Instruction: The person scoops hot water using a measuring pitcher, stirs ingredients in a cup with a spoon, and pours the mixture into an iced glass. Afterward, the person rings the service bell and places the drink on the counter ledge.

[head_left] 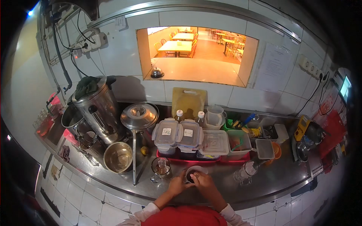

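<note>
The left hand [177,185] clasps a round white plastic-looking bowl [200,169], best held level as the right hand [204,181], grip unclear, works inside

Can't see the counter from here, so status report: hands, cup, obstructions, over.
Left hand holding small round white cup, dark contents. Right hand over its mouth, grip unclear. Clear glass handled mug close at left, not blocking.

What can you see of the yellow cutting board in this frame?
The cutting board is a flat, yellowish slab with rounded upper corners, plastic by its look, and a handle slot near its top edge. It stands roughly upright at the back of the metal counter, apparently leaning on the tiled wall. Bottles in front partly cover it; its bottom edge is hidden.
</note>
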Demonstrator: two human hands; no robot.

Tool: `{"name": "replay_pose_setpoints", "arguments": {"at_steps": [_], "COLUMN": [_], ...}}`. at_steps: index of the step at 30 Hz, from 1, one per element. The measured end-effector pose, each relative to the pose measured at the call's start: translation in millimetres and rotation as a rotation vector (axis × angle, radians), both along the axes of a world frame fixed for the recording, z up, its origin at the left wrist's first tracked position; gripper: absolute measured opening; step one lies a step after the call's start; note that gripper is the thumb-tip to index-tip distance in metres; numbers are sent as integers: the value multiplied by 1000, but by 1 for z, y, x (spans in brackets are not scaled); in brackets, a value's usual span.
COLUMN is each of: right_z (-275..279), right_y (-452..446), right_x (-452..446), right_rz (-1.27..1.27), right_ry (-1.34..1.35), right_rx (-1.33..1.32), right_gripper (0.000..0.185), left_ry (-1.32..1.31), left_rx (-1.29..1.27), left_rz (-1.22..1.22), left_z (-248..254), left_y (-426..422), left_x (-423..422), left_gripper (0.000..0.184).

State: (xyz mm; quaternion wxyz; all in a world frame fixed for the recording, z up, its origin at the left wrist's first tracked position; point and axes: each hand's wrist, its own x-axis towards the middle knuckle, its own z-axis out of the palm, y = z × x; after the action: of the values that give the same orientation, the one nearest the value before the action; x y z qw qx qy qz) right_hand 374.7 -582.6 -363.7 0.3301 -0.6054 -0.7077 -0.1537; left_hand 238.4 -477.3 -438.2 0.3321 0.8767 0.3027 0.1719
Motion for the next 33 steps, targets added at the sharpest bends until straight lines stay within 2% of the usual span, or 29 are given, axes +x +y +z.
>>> {"name": "replay_pose_setpoints", "arguments": {"at_steps": [2, 5, 7, 8, 10, 11, 13, 14, 16, 18, 20, 22, 23, 26, 28, 29, 31, 32, 33], "right_z": [-5, 7, 16, 13, 4, 0, -2, 0, 20, 30, 26, 14, 12, 23, 26, 25, 23, 24, 25], "right_y": [1, -5, -10, -9, -6, -3, 1, -1, -9, -10, -9, 0, 0, -2, -8, -8, -3, 0, 3], "right_x": [4, 3, -11, -12, -10, -7, -1, 1, 0, -4, -6, -5, -3, -5, -9, -11, -11, -9, -7], "right_rz": [56, -65, -210, -210, 8, 5, 14, 17, -198, -139, -86, 54, 54, -79, -155, -156, 12, 9, 4], "right_ry": [33, -83, 169, 170, 357, 359, 243, 244, 229, 333, 436, 40, 41, 189, 223, 230, 495, 499, 481], "right_rx": [49, -28, -245, -248, -211, -212, 5, 4, -193, -279, -361, -3, -3, -50, -223, -230, -302, -302, -189], "right_gripper": [11, 12, 14, 14, 16, 16, 19, 19, 10, 12, 14, 13, 13, 12, 17, 17, 15, 15, 17], "left_ry": [-39, -56, -29, -31, -31, -37, -39, -30, -17, -15, -37, -61, -71, -40, -39, -32, -5, -1, -29], "left_rx": [-4, -9, -17, -23, -30, -16, -4, -1, -3, -28, -13, 5, 8, -3, -12, -18, -99, -100, -88], "left_rz": [-11, -10, -8, -9, -14, -13, -12, -14, -10, -22, -24, -29, -32, -25, -24, -24, -21, -24, -35], "left_z": [2, 11, 7, 0, -3, -4, 0, 2, 10, 16, 0, 0, 1, 19, 10, 6, 8, 9, 12], "left_y": [-1, -1, -2, 0, 0, 0, -1, -1, -1, -3, 0, -1, -1, 0, -2, -3, -1, 0, 0], "left_x": [0, -1, -3, -3, -2, -2, -2, -2, -2, -3, -3, -3, -3, -3, -3, -5, -3, -3, -2], "left_gripper": [99, 98, 98, 99, 100, 99, 99, 99, 98, 98, 99, 99, 99, 98, 97, 97, 92, 92, 91]}}
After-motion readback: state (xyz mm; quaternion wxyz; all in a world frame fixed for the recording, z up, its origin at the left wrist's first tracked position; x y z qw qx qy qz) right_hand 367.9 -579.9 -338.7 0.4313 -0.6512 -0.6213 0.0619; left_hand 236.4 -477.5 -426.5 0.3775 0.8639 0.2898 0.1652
